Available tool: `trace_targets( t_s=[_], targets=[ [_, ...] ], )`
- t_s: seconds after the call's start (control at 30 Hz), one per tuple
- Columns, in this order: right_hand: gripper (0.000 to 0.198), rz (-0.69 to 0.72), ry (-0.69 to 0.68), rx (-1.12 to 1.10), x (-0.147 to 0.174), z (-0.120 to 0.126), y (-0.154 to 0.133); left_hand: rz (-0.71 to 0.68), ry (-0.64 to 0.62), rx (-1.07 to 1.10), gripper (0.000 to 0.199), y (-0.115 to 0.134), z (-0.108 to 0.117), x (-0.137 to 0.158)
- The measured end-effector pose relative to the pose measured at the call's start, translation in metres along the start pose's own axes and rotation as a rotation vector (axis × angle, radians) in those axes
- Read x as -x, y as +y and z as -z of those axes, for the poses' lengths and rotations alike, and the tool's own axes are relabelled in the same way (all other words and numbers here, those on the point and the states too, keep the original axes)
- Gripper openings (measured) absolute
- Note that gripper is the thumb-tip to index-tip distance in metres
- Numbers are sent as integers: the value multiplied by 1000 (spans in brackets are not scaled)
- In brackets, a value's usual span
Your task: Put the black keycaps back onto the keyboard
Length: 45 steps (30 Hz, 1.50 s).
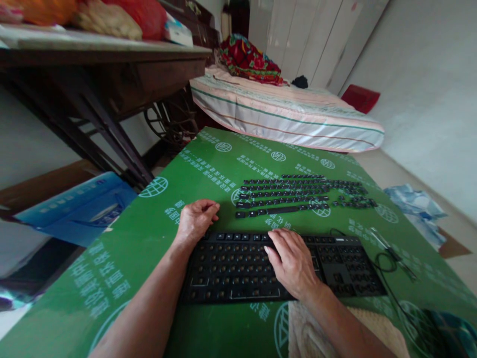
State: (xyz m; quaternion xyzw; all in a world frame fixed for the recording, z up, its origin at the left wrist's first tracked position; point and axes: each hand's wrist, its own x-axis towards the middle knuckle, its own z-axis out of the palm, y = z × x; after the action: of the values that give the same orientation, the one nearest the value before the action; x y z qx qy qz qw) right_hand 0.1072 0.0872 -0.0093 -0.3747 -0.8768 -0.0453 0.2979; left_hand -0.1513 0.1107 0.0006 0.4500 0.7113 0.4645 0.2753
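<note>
On green board (216, 318), right hand (292, 256) over keyboard (234, 271), keycaps (283, 210) beyond

Black, mostly capless keyboard (238, 268); keycap rows (285, 194) beyond

Across my green table (156, 214) run pale Chinese characters, among which I can make out 中国梦, with round globe emblems (153, 187) printed between the lines. The lettering on my loose key caps (286, 210), the keyboard's (337, 272) light label (340, 239) and the blue box (85, 204) is too small or blurred for me to read.
</note>
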Motion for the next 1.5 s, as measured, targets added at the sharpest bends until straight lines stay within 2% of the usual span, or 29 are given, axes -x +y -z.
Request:
trace_targets(
  t_s=[0.3,0.63,1.23,1.37,1.5],
  targets=[
    [27,-20,20,-38,-1,1,0,14,-13,-2,31,-5,0,-3],
    [22,-30,-34,12,-1,-3,-7,67,-22,-32,35,4,6,-2],
    [19,-79,54,-51,-5,-7,-9,142,-17,-86,47,8,11,-5],
    [20,-86,69,-151,-13,0,-1,170,-15,-76,48,12,10,-4],
    [20,-72,-34,-169,-40,13,25,182,-4,-72,48,11,11,-4]
  ],
)
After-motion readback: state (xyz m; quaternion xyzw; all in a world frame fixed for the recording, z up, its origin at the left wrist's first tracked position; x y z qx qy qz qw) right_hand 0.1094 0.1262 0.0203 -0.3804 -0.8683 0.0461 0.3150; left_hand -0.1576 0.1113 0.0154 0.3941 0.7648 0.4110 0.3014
